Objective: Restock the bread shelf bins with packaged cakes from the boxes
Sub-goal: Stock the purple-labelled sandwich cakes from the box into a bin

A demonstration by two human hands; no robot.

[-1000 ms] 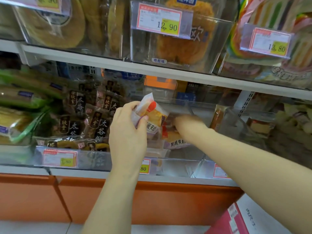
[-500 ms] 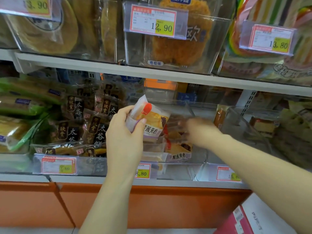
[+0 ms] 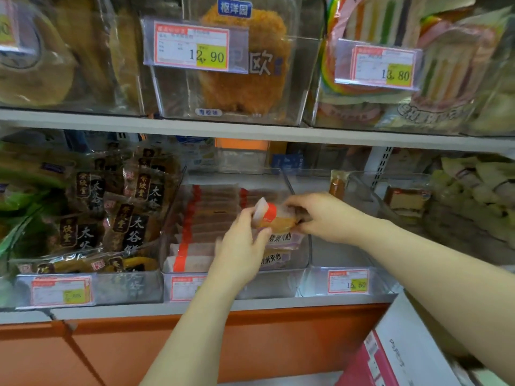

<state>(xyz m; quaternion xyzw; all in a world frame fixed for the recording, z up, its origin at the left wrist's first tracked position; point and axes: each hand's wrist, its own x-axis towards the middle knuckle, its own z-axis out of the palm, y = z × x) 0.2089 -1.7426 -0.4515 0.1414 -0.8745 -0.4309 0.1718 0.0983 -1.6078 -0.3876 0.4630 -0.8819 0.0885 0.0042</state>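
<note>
One packet [image 3: 276, 222], now right hand [image 3: 324, 218] too

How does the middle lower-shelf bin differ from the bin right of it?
The middle bin holds rows of orange-striped cake packs; the right bin shows mostly bare floor. The left hand and right hand hold a pack over the middle bin, not the right bin. Both are clear plastic.

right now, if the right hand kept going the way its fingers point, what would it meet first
The right hand points left and pinches the cake packet. Going on, it would push that packet into the left hand, probably before reaching the row of cakes in the clear bin; depth is unclear.
</note>
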